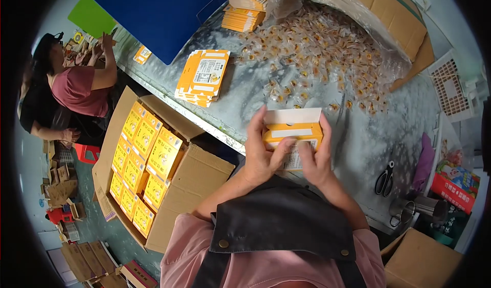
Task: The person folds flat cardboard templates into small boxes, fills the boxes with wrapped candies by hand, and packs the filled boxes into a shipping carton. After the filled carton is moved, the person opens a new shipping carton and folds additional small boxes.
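Note:
Between my two hands is a small yellow-and-white carton (292,133), its white end flap raised on the far side and a printed panel facing me. My left hand (261,157) grips its left side, thumb across the near face. On the right side, my right hand (319,160) holds it the same way, thumb close to the other. Beyond the carton, a heap of small clear-wrapped packets (327,48) spreads over the table (358,140). Flat, unfolded cartons (204,76) lie stacked to the left of the heap.
An open cardboard box (204,173) full of yellow cartons (163,152) stands left of the table. More flat cartons (243,19) are stacked at the back. Black scissors (384,178) and metal cups (429,209) lie at the right. Co-workers (82,83) are at far left.

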